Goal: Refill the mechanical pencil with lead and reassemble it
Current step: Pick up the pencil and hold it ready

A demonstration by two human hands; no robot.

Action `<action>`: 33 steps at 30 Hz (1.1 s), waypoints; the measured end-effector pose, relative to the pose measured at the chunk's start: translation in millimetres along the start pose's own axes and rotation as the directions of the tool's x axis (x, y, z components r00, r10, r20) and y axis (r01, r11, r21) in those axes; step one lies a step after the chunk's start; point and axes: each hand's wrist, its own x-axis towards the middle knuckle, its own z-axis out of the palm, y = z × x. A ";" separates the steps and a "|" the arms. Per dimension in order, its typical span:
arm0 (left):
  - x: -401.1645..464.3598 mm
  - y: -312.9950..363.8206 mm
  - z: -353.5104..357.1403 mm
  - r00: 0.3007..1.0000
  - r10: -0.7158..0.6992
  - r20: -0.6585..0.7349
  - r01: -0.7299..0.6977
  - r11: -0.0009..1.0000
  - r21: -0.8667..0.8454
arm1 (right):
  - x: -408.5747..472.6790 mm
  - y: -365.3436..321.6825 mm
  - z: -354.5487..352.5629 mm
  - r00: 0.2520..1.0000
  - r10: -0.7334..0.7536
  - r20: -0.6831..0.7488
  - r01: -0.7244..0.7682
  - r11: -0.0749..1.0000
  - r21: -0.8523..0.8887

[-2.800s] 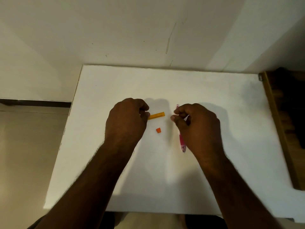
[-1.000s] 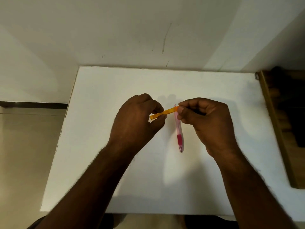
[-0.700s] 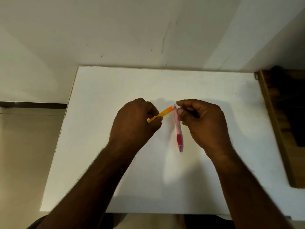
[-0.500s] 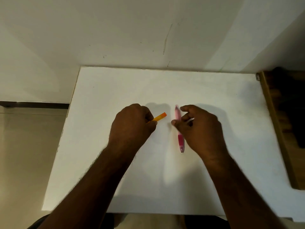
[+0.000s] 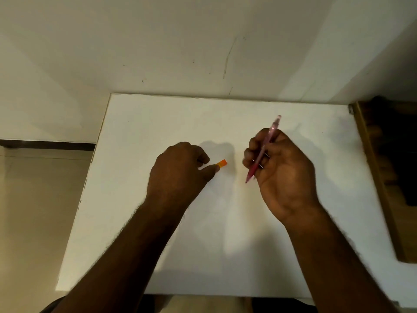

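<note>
Head view: the right hand has lifted the pink mechanical pencil off the white worktop, fingers curled round its barrel, tip toward the wrist. Beside it, the left hand still pinches the recapped orange lead case. Loading looks done; reassembly likely remains.

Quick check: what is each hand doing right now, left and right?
Left hand: fingers curled round the orange lead case, only its tip showing.
Right hand: gripping the pink mechanical pencil, tip pointing down.
</note>
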 end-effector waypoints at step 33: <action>-4.8 5.7 3.2 0.988 0.088 -0.124 -0.103 0.987 -0.123 | -11.3 -21.1 12.5 0.971 -0.148 0.188 0.091 0.956 0.280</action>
